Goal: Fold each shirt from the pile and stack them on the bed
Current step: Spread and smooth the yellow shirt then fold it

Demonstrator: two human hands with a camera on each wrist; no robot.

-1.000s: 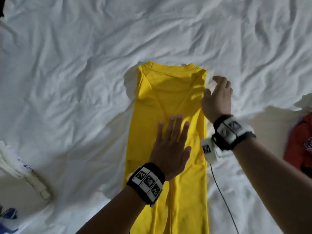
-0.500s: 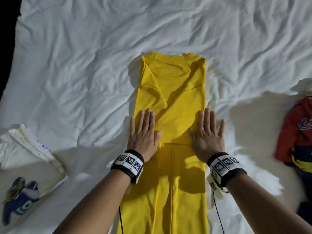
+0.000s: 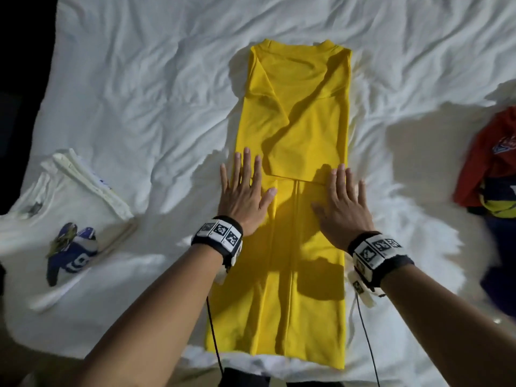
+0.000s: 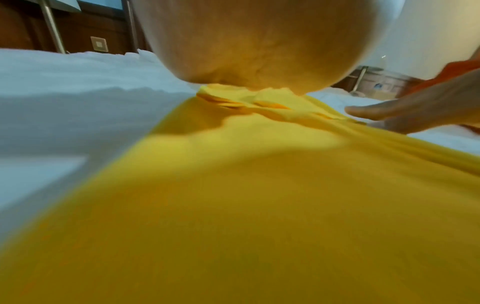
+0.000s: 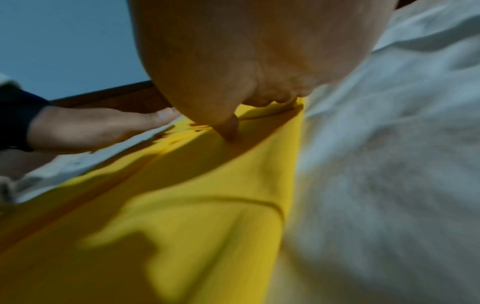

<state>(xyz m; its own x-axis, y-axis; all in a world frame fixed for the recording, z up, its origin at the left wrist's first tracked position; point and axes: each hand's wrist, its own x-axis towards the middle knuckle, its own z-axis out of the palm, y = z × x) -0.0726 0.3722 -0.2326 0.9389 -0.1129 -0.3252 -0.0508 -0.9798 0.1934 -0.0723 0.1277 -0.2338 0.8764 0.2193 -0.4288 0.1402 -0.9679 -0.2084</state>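
My left hand [image 3: 243, 191] and right hand [image 3: 343, 203] lie flat, fingers straight, gripping nothing, pressing the yellow shirt [image 3: 293, 129] on the bed [image 3: 139, 79]. The shirt, folded into a long strip, runs between and under my hands. A folded white shirt [image 3: 69, 208] lies well left of my left hand, a red garment [image 3: 491, 152] well right of my right.

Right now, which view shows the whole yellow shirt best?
The head view: the yellow shirt lies full length, collar to hem, folded into a long strip. The left wrist and right wrist views show only blurred close stretches of its cloth.
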